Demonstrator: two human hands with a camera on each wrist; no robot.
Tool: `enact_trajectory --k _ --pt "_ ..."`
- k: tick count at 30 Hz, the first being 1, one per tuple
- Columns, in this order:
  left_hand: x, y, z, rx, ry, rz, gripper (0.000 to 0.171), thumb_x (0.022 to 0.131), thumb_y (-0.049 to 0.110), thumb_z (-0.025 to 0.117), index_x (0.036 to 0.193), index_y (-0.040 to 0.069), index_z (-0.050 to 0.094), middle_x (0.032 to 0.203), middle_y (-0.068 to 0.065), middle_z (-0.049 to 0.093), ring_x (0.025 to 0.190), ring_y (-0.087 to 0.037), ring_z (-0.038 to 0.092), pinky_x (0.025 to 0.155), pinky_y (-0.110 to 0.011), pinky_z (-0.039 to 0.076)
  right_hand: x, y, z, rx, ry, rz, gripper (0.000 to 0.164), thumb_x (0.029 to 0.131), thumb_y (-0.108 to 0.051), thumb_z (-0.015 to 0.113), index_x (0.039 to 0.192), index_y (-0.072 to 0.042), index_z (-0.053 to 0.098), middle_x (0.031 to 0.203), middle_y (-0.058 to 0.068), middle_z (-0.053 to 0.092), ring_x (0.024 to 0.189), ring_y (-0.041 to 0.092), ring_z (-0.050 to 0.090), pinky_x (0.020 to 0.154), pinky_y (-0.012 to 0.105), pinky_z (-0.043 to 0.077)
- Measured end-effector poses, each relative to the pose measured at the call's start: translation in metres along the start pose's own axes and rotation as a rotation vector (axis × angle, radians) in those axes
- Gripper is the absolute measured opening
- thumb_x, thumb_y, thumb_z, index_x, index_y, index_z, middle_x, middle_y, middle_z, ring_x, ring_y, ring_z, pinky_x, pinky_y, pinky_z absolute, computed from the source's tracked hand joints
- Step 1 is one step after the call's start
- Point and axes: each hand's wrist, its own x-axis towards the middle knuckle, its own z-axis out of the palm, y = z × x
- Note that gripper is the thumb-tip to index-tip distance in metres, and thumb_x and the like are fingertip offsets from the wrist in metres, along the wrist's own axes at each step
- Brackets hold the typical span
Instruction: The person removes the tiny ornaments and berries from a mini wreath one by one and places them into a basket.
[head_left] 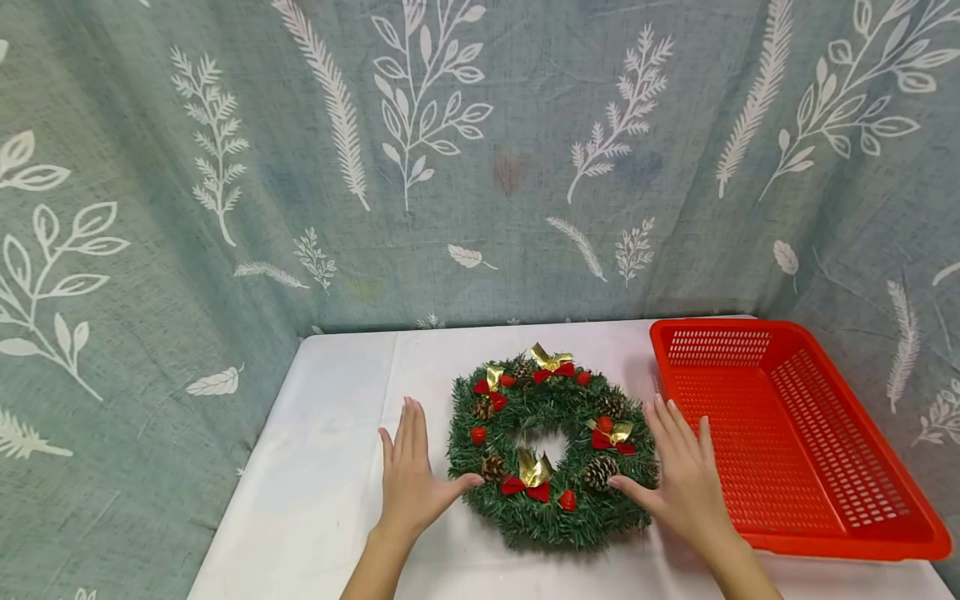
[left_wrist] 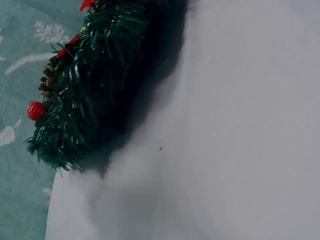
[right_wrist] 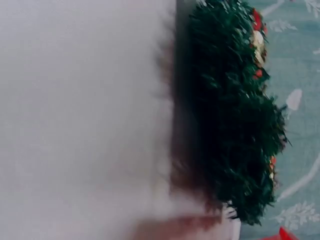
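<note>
A green Christmas wreath (head_left: 480,500) lies on the white table, trimmed with pine cones, red berries, red bows and gold ribbons. Left of it is my left hand (head_left: 411,483), fingers straight and thumb reaching over the wreath's lower left edge. On the opposite side my right hand (head_left: 686,479) has its fingers extended, the thumb tip beside a pine cone (head_left: 602,472). Neither hand grips anything. Both wrist views show the wreath's side, the left one with a red berry (left_wrist: 36,110) at its edge; no fingers appear in either.
A red plastic basket (head_left: 806,333) with perforated walls stands to the right, close beside my right hand. The white tablecloth (head_left: 330,417) stretches to the left. Behind the table hangs a grey-green curtain (head_left: 510,250) with white leaf patterns.
</note>
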Motion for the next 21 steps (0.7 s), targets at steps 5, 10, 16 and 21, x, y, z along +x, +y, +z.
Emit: enact_trajectory --k 5,10,16,21 --pt "-0.003 -0.001 0.012 -0.162 0.108 0.019 0.128 0.066 0.087 0.046 0.148 -0.006 0.014 0.157 -0.016 0.016 0.142 -0.032 0.022 0.115 -0.065 0.011 -0.002 -0.008 0.007 0.136 0.137 -0.051 0.098 0.080 -0.073 0.051 0.135 0.008 0.045 0.146 0.015 0.041 0.140 0.021 0.031 0.122 0.046 0.012" --pt "-0.006 0.000 0.021 -0.267 0.232 0.107 0.126 0.068 0.079 0.057 0.143 -0.015 0.018 0.151 -0.027 0.023 0.141 -0.033 0.026 0.118 -0.062 0.008 -0.002 -0.012 0.015 0.254 0.329 -0.161 0.090 0.082 -0.060 0.061 0.125 0.018 0.048 0.136 0.026 0.049 0.135 0.023 0.039 0.121 0.040 0.023" --pt "-0.011 -0.003 0.034 -0.429 0.356 0.241 0.124 0.071 0.067 0.066 0.134 -0.027 0.016 0.143 -0.040 0.025 0.139 -0.040 0.025 0.122 -0.047 0.002 -0.003 -0.017 0.019 0.346 0.449 -0.244 0.086 0.081 -0.047 0.068 0.119 0.026 0.045 0.128 0.038 0.048 0.131 0.036 0.042 0.117 0.037 0.030" --pt "-0.023 -0.003 0.039 -0.719 0.189 0.134 0.129 0.070 0.062 0.067 0.142 -0.016 -0.004 0.150 -0.036 0.008 0.146 -0.030 0.003 0.121 -0.023 0.002 -0.006 -0.020 0.023 0.375 0.446 -0.251 0.082 0.083 -0.043 0.068 0.119 0.026 0.043 0.125 0.039 0.048 0.130 0.033 0.043 0.115 0.030 0.035"
